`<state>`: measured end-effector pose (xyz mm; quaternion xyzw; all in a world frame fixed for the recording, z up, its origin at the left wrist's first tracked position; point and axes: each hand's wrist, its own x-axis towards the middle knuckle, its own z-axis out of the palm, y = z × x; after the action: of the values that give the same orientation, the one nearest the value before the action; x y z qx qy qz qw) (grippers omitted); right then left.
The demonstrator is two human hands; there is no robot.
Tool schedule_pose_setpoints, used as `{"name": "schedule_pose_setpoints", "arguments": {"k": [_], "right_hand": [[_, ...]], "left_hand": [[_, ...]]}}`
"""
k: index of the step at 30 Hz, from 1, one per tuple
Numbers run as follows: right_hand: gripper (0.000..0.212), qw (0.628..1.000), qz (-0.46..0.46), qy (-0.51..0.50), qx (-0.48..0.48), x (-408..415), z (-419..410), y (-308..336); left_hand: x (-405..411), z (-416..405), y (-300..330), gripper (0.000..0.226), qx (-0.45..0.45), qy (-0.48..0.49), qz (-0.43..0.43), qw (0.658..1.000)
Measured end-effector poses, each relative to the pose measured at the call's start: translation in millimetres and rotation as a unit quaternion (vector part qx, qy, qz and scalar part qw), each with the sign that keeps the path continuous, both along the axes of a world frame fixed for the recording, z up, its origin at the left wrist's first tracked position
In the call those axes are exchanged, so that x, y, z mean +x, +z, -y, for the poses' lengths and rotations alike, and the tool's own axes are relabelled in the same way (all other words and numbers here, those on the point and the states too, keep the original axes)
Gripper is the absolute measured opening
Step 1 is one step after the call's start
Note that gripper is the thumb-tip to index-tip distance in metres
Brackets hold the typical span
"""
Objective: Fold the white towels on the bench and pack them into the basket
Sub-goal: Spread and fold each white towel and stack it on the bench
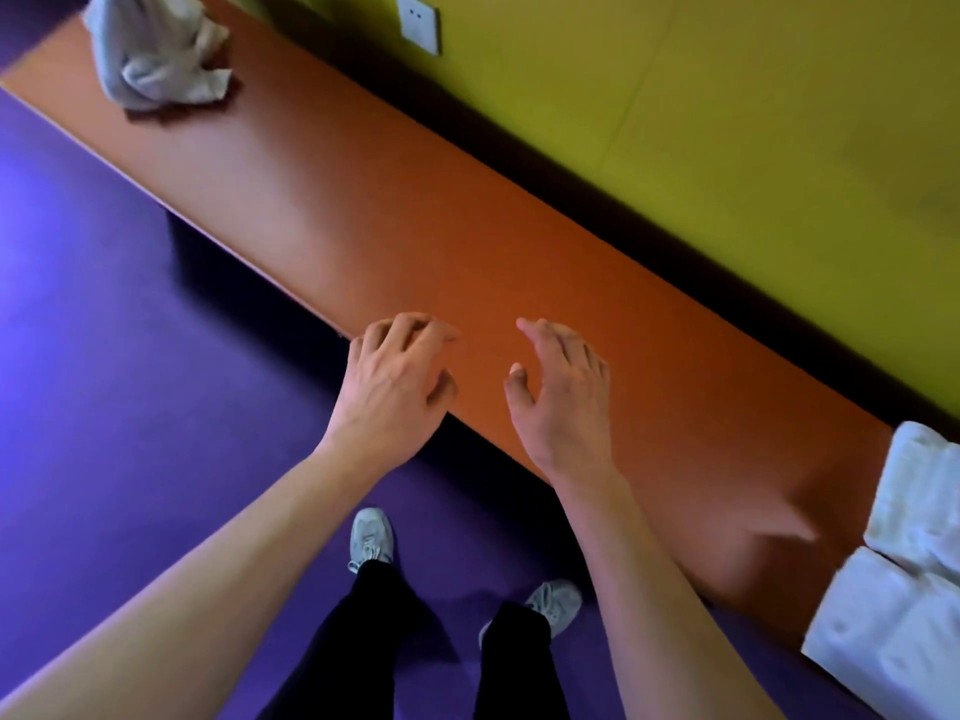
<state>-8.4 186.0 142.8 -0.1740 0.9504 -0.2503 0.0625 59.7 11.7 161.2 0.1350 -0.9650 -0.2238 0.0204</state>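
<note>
A long orange bench runs diagonally from the upper left to the lower right. A crumpled white towel lies at its far left end. At the right end sit folded white towels, cut off by the frame edge. My left hand hovers over the bench's front edge, fingers loosely curled, holding nothing. My right hand is just to its right above the bench top, fingers relaxed and spread, also empty. No basket is in view.
A yellow-green wall with a white socket plate backs the bench. Purple floor spreads in front of it. My two feet in light sneakers stand close to the bench.
</note>
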Motion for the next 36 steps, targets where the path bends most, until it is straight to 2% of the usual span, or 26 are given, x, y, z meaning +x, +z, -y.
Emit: {"name": "schedule_pose_setpoints", "arguments": {"k": [9, 14, 28, 36], "right_hand": [[0.048, 0.999, 0.014, 0.044, -0.01, -10, 168, 0], [0.049, 0.997, 0.024, 0.078, -0.012, -33, 236, -9], [0.047, 0.992, 0.029, 0.122, -0.019, -196, 395, -68], [0.045, 0.99, 0.041, 0.135, -0.01, -248, 487, -106]], "left_hand": [[8, 170, 2, 0.037, 0.0, 0.059, 0.008, 0.998], [-11, 231, -4, 0.036, 0.006, 0.081, 0.013, 0.997], [-135, 384, -61, 0.036, -0.003, 0.129, 0.045, 0.991], [-206, 483, -122, 0.039, -0.041, 0.089, 0.085, 0.992]]}}
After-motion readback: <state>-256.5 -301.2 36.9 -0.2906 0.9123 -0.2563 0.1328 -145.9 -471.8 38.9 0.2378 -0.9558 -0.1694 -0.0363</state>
